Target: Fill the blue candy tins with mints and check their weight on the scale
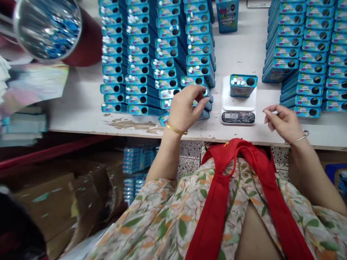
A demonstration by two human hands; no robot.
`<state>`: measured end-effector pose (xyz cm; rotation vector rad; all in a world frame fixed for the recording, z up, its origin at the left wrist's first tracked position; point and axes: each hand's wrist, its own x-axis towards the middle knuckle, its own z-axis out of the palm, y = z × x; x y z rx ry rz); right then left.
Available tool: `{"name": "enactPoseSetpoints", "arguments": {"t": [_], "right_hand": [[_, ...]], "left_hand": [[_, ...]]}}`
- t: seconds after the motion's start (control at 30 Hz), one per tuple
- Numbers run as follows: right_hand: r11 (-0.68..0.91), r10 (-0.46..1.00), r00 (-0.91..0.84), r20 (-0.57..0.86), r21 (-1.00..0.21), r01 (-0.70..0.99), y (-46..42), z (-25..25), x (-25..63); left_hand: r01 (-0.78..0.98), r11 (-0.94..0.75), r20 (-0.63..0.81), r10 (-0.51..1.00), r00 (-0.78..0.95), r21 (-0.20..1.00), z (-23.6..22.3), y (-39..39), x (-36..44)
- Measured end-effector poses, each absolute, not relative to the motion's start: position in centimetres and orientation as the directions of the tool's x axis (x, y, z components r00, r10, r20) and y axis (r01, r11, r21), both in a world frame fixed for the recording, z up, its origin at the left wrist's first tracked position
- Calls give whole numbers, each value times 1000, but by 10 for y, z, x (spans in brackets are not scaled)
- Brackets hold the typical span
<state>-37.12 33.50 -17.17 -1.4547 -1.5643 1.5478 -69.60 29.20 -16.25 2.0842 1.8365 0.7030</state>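
Note:
My left hand hovers over the front end of a row of blue tins. Its fingers are curled, with a gap between thumb and index fingertip, and nothing shows in it. To the right, my right hand pinches a small white candy above the table. Between the hands is a white digital scale, its display seeming to read 1533. One blue tin stands on it, several white candies lying on its top beside the round hole.
More rows of blue tins carry white candies on top. Rows at right have open holes. A tin lies farther back. A metal container holds shiny blue pieces. Cardboard boxes lie below the table edge.

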Motion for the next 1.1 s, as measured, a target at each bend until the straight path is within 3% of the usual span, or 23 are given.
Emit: {"name": "enactPoseSetpoints", "arguments": {"t": [0.13,0.33,0.73,0.9,1.1], "right_hand": [[35,927,-355,-119,-916,399,377,-146,-398],[261,913,-404,54,-838,479,401,-142,-421],[414,859,-496,130,-745,523,410,-148,-433],[297,917,-382,113,-833,466,402,-152,-426],[-57,955,-248,-163,-920,387,366,-177,-398]], "left_hand": [[851,-219,195,971,140,478,-167,301,-687],[848,-315,270,939,214,426,-178,316,-665],[837,-318,251,942,225,445,-196,322,-646],[844,-282,235,953,192,456,-194,321,-632],[852,-266,163,963,214,452,-180,332,-604]]}}
